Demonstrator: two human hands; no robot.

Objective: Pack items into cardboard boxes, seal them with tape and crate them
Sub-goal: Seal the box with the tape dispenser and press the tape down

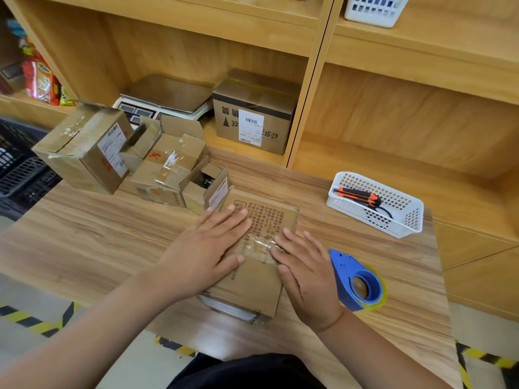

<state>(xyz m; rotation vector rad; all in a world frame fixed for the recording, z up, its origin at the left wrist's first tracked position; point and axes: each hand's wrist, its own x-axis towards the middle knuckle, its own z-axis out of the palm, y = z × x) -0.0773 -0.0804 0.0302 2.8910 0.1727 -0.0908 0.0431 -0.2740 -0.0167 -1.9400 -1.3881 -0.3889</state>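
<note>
Left hand (pixel 207 248) and right hand (pixel 306 273), flat and gripping nothing, press clear crinkled tape (pixel 261 244) onto the brown printed cardboard box (pixel 266 214) just left of the blue plastic tape dispenser (pixel 341 273). Sealing seems nearly done; open worn cardboard boxes (pixel 165 167) farther left of the dispenser probably await packing, then crating.

A single wide-angle view from the person's head looks forward and steeply down onto the table (pixel 112 234), near enough that the left hand (pixel 207 248) and right hand (pixel 306 273) sit mid-frame. Wooden shelving (pixel 393 113) crosses the top.
</note>
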